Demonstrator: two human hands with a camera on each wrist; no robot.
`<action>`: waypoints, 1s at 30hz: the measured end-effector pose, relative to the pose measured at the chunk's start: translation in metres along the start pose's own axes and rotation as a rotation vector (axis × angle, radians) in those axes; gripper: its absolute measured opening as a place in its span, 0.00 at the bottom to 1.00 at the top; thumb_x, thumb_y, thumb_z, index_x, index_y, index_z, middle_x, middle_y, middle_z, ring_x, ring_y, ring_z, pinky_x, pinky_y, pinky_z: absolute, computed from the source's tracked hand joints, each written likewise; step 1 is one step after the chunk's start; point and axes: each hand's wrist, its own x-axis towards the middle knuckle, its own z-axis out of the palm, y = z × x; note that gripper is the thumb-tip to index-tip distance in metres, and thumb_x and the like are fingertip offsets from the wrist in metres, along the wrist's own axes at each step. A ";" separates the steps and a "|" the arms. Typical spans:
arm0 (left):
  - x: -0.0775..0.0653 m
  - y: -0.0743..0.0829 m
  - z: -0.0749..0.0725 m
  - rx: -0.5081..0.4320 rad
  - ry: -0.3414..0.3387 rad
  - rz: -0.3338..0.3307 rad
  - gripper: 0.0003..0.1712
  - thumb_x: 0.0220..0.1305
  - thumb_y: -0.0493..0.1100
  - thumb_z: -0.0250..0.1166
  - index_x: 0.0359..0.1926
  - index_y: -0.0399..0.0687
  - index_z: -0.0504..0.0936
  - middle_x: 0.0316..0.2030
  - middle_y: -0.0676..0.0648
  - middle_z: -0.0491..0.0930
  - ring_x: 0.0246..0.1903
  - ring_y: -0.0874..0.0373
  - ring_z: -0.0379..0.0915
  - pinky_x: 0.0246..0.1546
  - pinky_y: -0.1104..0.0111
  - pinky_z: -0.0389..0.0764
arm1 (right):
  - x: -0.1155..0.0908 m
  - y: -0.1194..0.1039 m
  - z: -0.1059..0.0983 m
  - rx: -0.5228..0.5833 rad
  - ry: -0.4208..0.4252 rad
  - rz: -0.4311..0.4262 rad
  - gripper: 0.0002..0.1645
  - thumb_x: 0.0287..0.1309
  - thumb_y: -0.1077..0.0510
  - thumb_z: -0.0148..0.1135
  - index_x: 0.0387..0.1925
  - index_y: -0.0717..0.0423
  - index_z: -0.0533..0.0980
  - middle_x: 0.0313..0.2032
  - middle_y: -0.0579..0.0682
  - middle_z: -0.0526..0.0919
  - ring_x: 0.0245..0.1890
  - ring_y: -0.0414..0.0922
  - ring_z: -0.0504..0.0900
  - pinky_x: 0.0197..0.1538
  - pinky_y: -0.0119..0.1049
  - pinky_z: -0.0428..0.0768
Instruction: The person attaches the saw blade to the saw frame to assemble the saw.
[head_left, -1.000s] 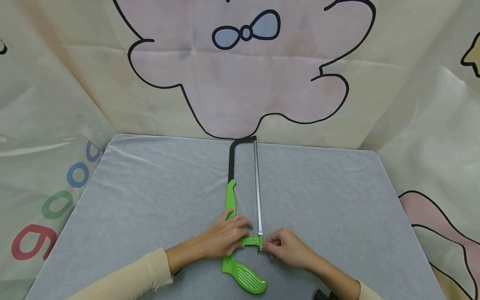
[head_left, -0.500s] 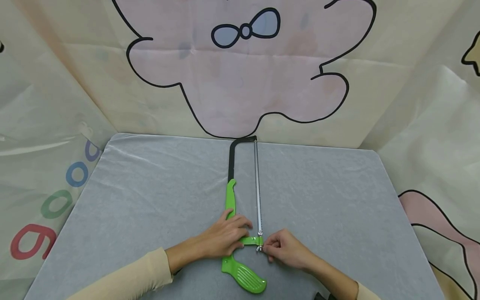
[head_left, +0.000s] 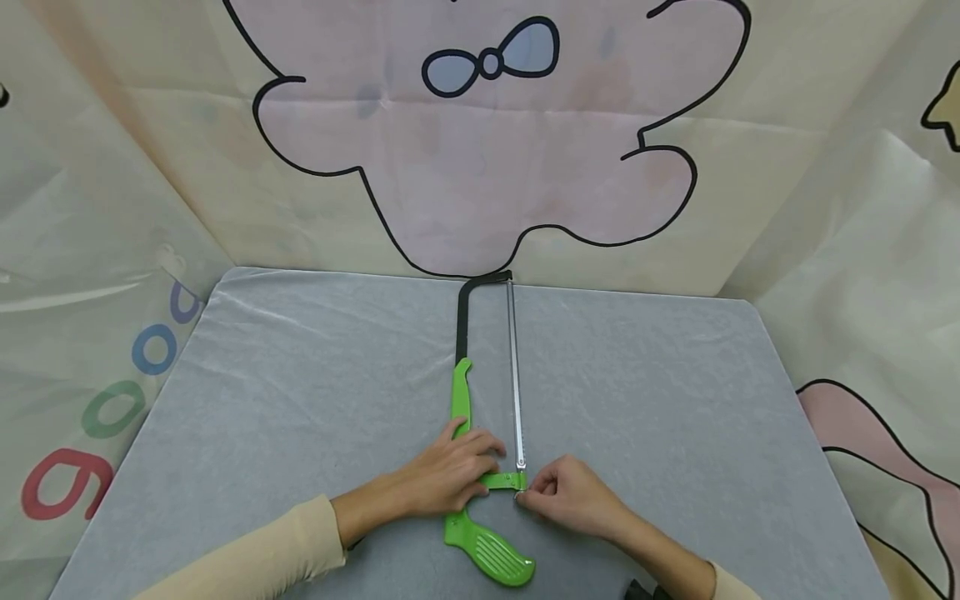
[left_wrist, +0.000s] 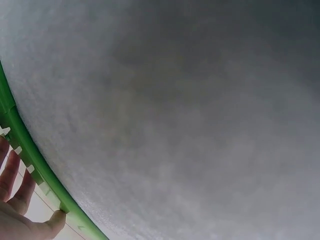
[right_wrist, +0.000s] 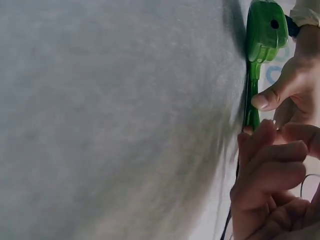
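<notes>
The grey tabletop carries your hacksaw lying flat along its middle, handle toward you. Expect a light, rigid frame that slides on the cloth, so hold it by the green grip. Your left hand presses down on the frame with fairly straight fingers. The thin blade is flexible and sharp-toothed. Your right hand pinches the small fastener at the blade's near end.

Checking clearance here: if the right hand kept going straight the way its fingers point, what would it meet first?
The right hand already pinches the hacksaw's blade-end fitting; just beyond lies the left hand.
</notes>
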 end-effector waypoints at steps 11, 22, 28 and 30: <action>-0.001 0.001 0.001 -0.003 0.017 0.000 0.10 0.59 0.47 0.72 0.41 0.52 0.85 0.54 0.53 0.77 0.58 0.59 0.69 0.65 0.42 0.61 | 0.002 -0.012 0.009 -0.355 0.200 -0.050 0.29 0.48 0.41 0.75 0.04 0.44 0.70 0.06 0.29 0.64 0.09 0.25 0.60 0.12 0.25 0.61; -0.001 0.001 0.001 -0.005 0.027 0.005 0.10 0.59 0.47 0.72 0.41 0.52 0.85 0.54 0.53 0.77 0.58 0.58 0.69 0.65 0.41 0.61 | 0.002 -0.014 0.014 -0.396 0.232 -0.104 0.28 0.45 0.47 0.74 0.04 0.42 0.67 0.07 0.27 0.60 0.10 0.23 0.58 0.13 0.23 0.59; -0.001 0.001 0.002 -0.004 0.025 0.006 0.10 0.59 0.47 0.72 0.41 0.52 0.85 0.54 0.53 0.77 0.58 0.58 0.69 0.65 0.42 0.61 | 0.002 -0.015 0.015 -0.386 0.221 -0.097 0.27 0.45 0.49 0.72 0.03 0.44 0.66 0.07 0.27 0.60 0.10 0.24 0.58 0.14 0.24 0.59; -0.001 0.001 0.002 -0.003 0.025 0.006 0.10 0.59 0.47 0.72 0.41 0.52 0.85 0.54 0.53 0.77 0.58 0.58 0.69 0.65 0.42 0.61 | 0.002 -0.015 0.015 -0.368 0.210 -0.101 0.26 0.46 0.49 0.71 0.04 0.44 0.67 0.07 0.27 0.60 0.10 0.24 0.58 0.14 0.23 0.59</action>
